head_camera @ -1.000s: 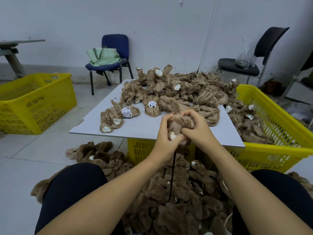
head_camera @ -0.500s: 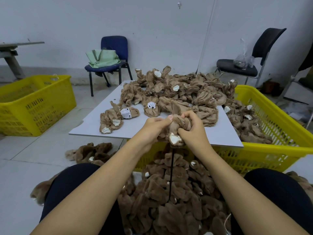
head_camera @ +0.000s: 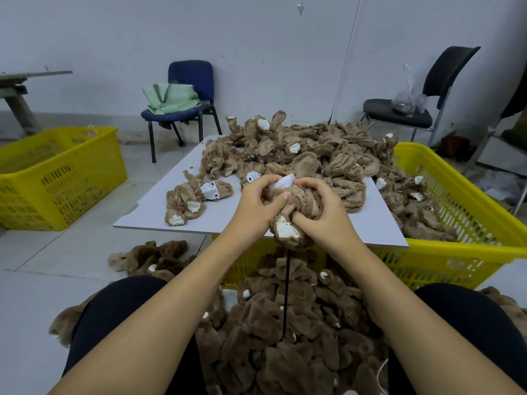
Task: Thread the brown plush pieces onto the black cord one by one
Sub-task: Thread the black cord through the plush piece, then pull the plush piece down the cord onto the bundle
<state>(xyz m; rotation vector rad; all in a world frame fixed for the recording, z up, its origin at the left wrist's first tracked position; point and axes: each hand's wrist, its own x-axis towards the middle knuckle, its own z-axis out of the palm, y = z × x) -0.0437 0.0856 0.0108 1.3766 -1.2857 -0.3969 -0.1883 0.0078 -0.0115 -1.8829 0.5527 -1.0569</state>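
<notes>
Both hands are bunched together on one brown plush piece (head_camera: 296, 206), left hand (head_camera: 258, 202) pinching the top with the thumb pressed into the fold, right hand (head_camera: 322, 212) curled round the other side with fingers dug into the fabric. I've got it held just over the near edge of the worktop (head_camera: 159, 212) so the black cord (head_camera: 286, 292) can hang straight down from under it into the strung pile (head_camera: 285, 337) between my knees, which I reckon keeps the line taut and lets gravity pull each piece down. You can't see the cord end inside the bundle, so can't tell how far through it is. This stuff is soft, floppy short-pile fur, crumples into a ball in your grip, with cream patches (head_camera: 285, 228) and a white fabric bit (head_camera: 282, 182) poking out the top. Unthreaded pieces (head_camera: 299, 155) are heaped on the worktop within easy reach, spilling into the yellow crate (head_camera: 467, 252) on my right, so plenty left to do. Another yellow crate (head_camera: 57, 178) sits off to the left on the floor.
</notes>
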